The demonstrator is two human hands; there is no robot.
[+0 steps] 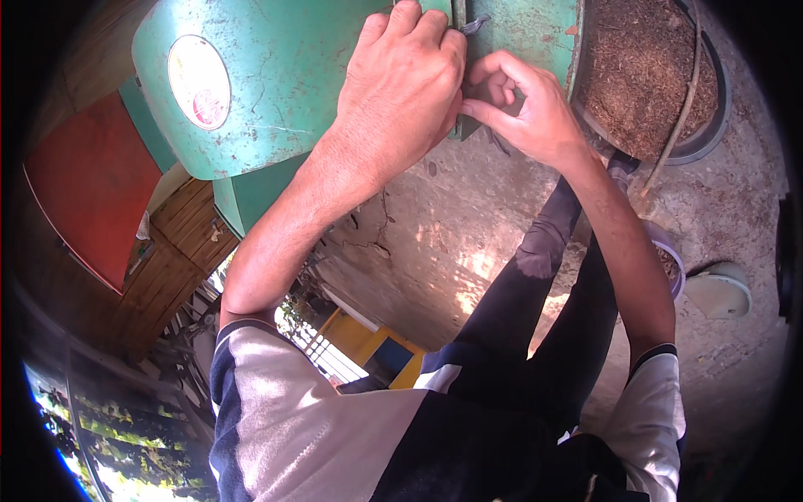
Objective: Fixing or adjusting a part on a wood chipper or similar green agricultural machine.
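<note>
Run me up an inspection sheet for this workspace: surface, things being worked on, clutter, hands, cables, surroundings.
Surface: rough floor, stained, with bright sunlit patches.
Job's things: scuffed green panel bearing an oval sticker; small dark strip near the hands.
Clutter: tub of loose brown material, a thin curved rod across it; purple-rimmed container; pale scoop-like container.
Hands: left hand curled over the green edge; right hand beside it, thumb and forefinger bent; any grip is hidden.
Cables: nothing seen.
Surroundings: red panel at left; yellow object lower down; greenery lower left.
</note>
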